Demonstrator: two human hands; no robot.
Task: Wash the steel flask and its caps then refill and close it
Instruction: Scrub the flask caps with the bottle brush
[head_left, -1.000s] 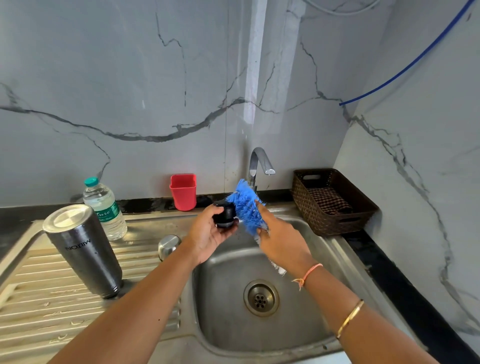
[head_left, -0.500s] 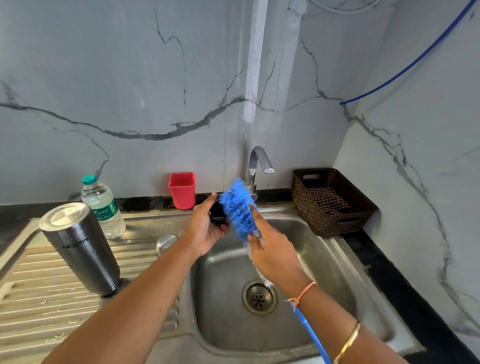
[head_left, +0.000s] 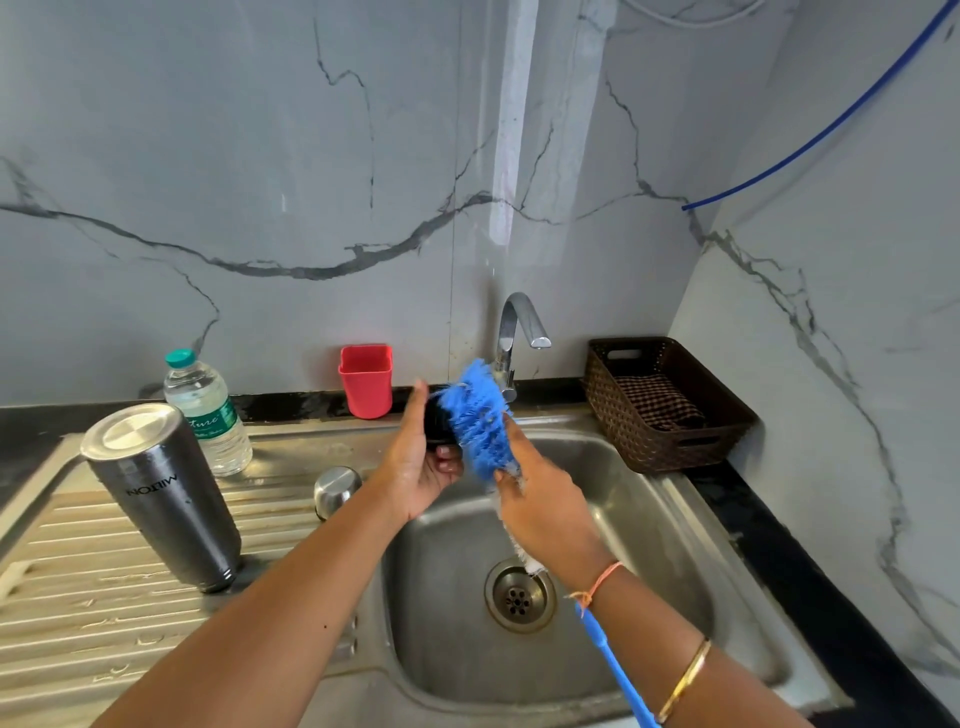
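By the sink's (head_left: 639, 525) back edge, my left hand (head_left: 421, 467) grips the black cap (head_left: 438, 425); my right hand (head_left: 545, 514) clutches the blue brush (head_left: 480, 421) against it.

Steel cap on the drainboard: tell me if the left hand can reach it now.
Probably, path-wise: the steel cap lies uncovered beside the left hand, but that hand holds the black cap.

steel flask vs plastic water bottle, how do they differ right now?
The steel flask is dark, opaque and larger; the plastic bottle is clear and smaller. The flask stands upside down, its lettering inverted; the bottle stands upright with its teal cap on. Both stand left of the basin, untouched.
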